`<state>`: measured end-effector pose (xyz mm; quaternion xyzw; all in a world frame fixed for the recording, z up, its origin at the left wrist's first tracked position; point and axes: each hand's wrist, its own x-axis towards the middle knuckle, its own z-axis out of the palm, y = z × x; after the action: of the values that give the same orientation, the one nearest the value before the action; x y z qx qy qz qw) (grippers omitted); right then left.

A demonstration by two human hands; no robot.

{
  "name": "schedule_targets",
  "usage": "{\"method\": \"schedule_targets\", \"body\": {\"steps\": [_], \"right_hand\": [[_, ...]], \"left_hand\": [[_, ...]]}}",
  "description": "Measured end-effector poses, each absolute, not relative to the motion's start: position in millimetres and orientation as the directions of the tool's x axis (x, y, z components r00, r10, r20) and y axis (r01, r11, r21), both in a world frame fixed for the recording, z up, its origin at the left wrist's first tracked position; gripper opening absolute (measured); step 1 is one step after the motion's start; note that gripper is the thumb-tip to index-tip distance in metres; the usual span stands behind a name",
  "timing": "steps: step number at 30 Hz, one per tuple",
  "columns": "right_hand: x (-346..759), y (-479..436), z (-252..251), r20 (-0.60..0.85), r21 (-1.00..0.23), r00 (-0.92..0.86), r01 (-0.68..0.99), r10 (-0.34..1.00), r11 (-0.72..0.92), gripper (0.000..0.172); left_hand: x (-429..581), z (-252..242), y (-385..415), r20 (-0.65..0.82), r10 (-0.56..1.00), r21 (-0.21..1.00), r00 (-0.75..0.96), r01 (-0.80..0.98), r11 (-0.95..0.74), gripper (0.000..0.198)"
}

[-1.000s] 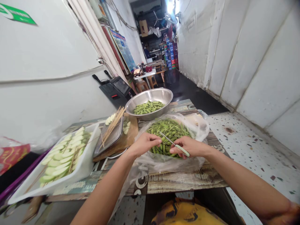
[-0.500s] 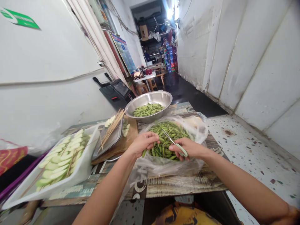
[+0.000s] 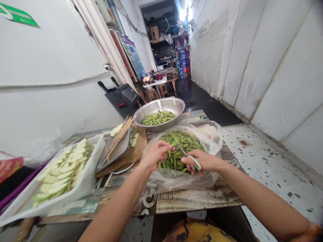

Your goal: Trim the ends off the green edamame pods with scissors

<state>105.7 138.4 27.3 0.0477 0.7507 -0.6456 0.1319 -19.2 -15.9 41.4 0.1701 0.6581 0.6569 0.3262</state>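
My right hand (image 3: 198,160) is closed around the pale green handles of a pair of scissors (image 3: 181,148), whose metal blades point up and left over the pile. Beside the blade tips, my left hand (image 3: 158,154) pinches an edamame pod (image 3: 173,148), mostly hidden by the fingers. Beneath both hands, a heap of edamame pods (image 3: 186,141) lies in an opened clear plastic bag (image 3: 214,136). Just beyond the bag stands a steel bowl (image 3: 178,106) with more green pods (image 3: 158,117) in it.
On the left, a white plastic tub (image 3: 94,164) holds sliced pale green vegetable on sticks. Wooden skewers (image 3: 119,136) rest across a metal tray (image 3: 101,164), which lies on a wooden board (image 3: 141,141). The patterned table (image 3: 186,200) ends close in front of me.
My left hand's fingertips have moved slightly up and right toward the scissor blades. A pod that showed below the left palm is no longer visible there. The right hand keeps the scissors.
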Motion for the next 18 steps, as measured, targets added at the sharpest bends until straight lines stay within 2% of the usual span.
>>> {"method": "schedule_targets", "body": {"steps": [6, 14, 16, 18], "right_hand": [[106.1, 137.3, 28.6, -0.245, -0.960, -0.966, 0.230, -0.084, 0.160, 0.044], [105.0, 134.4, 27.5, -0.260, -0.949, -0.965, 0.259, 0.017, 0.182, 0.042], [103.4, 134.7, 25.9, -0.285, -0.945, -0.957, 0.290, 0.054, 0.151, 0.041], [101.7, 135.6, 24.8, -0.301, -0.945, -0.952, 0.305, 0.055, 0.118, 0.041]], "left_hand": [[-15.6, 38.8, -14.9, -0.225, 0.677, 0.973, -0.700, -0.202, 0.114, 0.029], [-14.4, 36.6, -16.9, -0.292, 0.688, 0.956, -0.664, -0.231, 0.183, 0.029], [-19.3, 41.5, -18.3, -0.307, 0.674, 0.951, -0.672, -0.202, 0.233, 0.027], [-31.7, 55.1, -16.3, -0.238, 0.619, 0.962, -0.749, -0.092, 0.259, 0.024]]}}
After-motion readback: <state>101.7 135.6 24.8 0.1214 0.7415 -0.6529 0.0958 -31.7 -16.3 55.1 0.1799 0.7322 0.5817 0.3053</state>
